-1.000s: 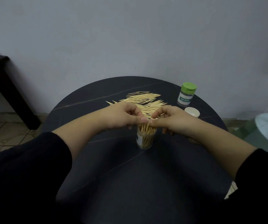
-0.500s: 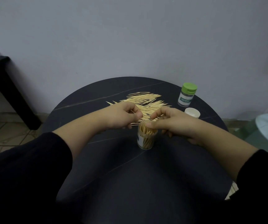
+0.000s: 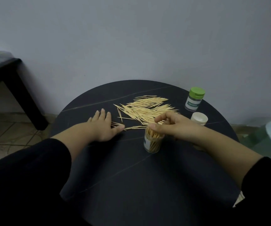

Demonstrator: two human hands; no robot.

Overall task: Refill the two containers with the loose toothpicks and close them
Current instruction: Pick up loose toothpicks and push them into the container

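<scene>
Black stone-look desk (image 3: 131,185), round, and the loose toothpicks (image 3: 146,108) lie in a wide fan across its far half, most of them pointing left to right. The left hand (image 3: 101,126) is down flat on the desk at the left edge of that fan, fingers straight and spread. Its thumb reaches out to the right and touches a few stray sticks; it holds nothing.

In front of the pile stands the open container (image 3: 152,142), upright, clear, packed with toothpicks standing on end, a pale label on its left side. The right hand (image 3: 175,126) sits over its mouth. The thumb lies across the rim on the stick tips and the forefinger is lifted and bent above the near edge of the pile. The other fingers curl down behind the container, and I cannot tell whether they grip it.

Off to the far right, well apart from the pile, the second container (image 3: 194,100) stands with its green cap on. Just in front of it, the white lid (image 3: 199,118) sits on the desk, beside the right wrist.

Dark sleeves cover both forearms. There is a grey wall (image 3: 131,38) behind and a dark side table (image 3: 9,74) on the left.
</scene>
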